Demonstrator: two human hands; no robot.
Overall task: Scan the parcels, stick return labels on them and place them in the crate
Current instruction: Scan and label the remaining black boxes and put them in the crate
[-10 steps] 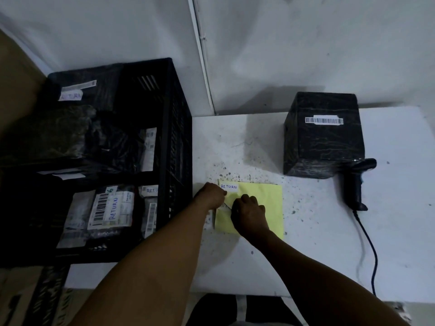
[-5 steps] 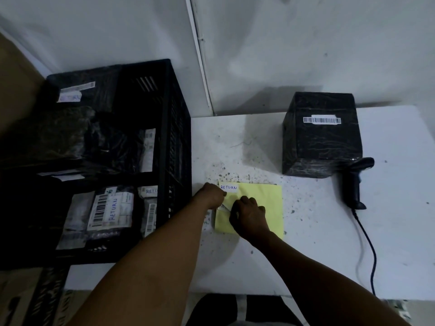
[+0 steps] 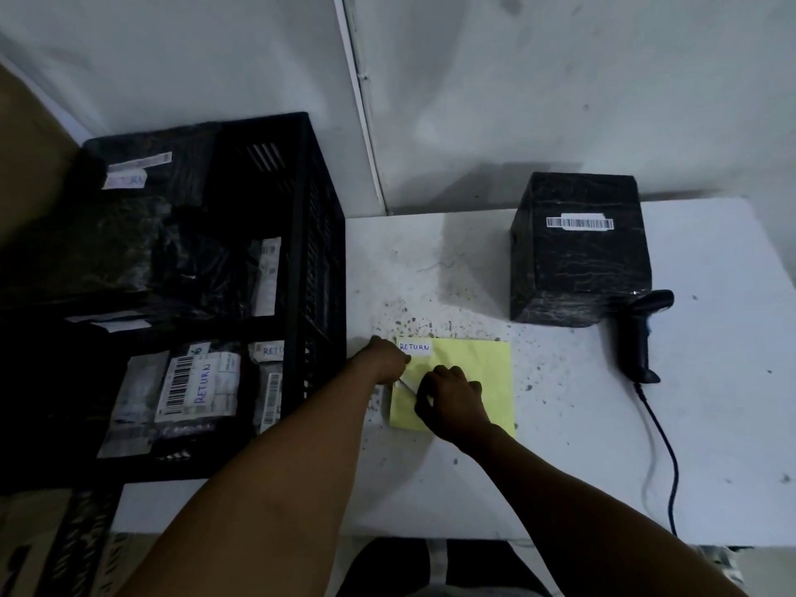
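Hands barely shift over half a second, so label-peeling is judged still under way. Crate [image 3: 318,269] at left already holds labelled parcels. Left hand [image 3: 385,359] pins the yellow sheet [image 3: 486,372] on the surface [image 3: 710,424]; right hand [image 3: 450,398] pinches a return label [image 3: 405,384]. Black parcel [image 3: 577,260] and scanner [image 3: 642,333] wait at right.

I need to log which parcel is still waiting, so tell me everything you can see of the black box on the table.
The black box is roughly cube-shaped and wrapped in shiny, wrinkled black film. A white barcode sticker sits on its top face; no return label shows on it. It stands upright at the far side of the white table, near the wall. The head of the black scanner lies close against its near right corner; whether they touch I cannot tell. Neither hand touches it.
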